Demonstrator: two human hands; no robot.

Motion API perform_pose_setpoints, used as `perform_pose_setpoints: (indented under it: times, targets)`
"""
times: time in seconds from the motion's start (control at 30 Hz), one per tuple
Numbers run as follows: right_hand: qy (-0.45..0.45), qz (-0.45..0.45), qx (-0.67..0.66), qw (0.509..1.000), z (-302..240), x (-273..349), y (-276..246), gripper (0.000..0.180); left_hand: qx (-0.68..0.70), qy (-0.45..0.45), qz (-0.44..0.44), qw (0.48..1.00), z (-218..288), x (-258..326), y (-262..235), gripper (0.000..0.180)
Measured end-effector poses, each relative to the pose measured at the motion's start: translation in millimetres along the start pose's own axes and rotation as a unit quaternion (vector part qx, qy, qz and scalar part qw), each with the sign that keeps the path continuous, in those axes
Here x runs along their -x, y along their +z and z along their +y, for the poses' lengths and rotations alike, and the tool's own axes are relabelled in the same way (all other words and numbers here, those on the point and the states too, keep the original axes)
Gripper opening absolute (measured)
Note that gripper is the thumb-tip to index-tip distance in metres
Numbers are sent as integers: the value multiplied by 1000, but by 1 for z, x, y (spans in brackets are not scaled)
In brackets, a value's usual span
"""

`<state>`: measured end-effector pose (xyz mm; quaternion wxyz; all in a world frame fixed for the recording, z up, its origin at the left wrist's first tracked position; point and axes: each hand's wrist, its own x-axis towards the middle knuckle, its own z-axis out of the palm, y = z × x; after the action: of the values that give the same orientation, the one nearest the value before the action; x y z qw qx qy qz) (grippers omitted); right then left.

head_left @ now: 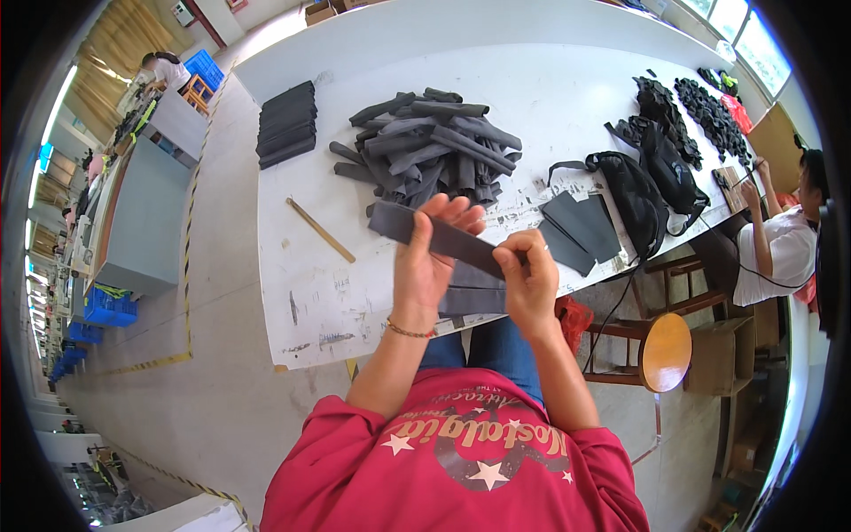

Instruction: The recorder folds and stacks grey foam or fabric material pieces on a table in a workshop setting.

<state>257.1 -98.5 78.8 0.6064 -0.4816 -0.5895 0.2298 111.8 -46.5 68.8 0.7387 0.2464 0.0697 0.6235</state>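
Note:
I hold a long dark grey fabric strip (403,222) over the near edge of a white table (567,97). My left hand (427,262) grips the strip near its middle, fingers curled over the top. My right hand (529,279) pinches the strip's right end between thumb and fingers. More flat grey pieces (470,297) lie on the table under my hands. A heap of rolled and loose grey strips (434,146) sits just beyond my hands.
A neat stack of dark fabric (286,124) and a wooden ruler (319,230) lie left. Flat black panels (581,229), black bags (647,182) and piles of small black parts (709,115) lie right. A person in white (780,244) sits at the right. A round wooden stool (665,352) stands beside me.

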Motion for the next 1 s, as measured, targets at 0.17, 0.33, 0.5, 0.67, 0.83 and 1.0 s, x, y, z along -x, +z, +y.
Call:
perform_pose_setpoints:
  times: [0.17,0.33,0.5,0.67,0.83,1.0]
  targets:
    - [-94,-14,86,992,13,-7,-11,11,-111,26,153,982,13,-1,-20,20]
    - [130,-79,15,988,28,-10,-35,8,-197,26,198,960,15,5,-34,19]
    - [230,-142,5,963,43,-5,-64,11,-409,30,185,893,8,31,-65,14]
    - [217,-114,193,950,86,25,-66,22,-662,62,106,740,-8,16,-69,13]
    - [131,-98,323,932,92,20,-79,19,-548,24,135,825,-22,-73,-76,14]
    - [33,-52,460,886,141,0,-113,18,-341,-90,235,906,-71,-154,-96,14]
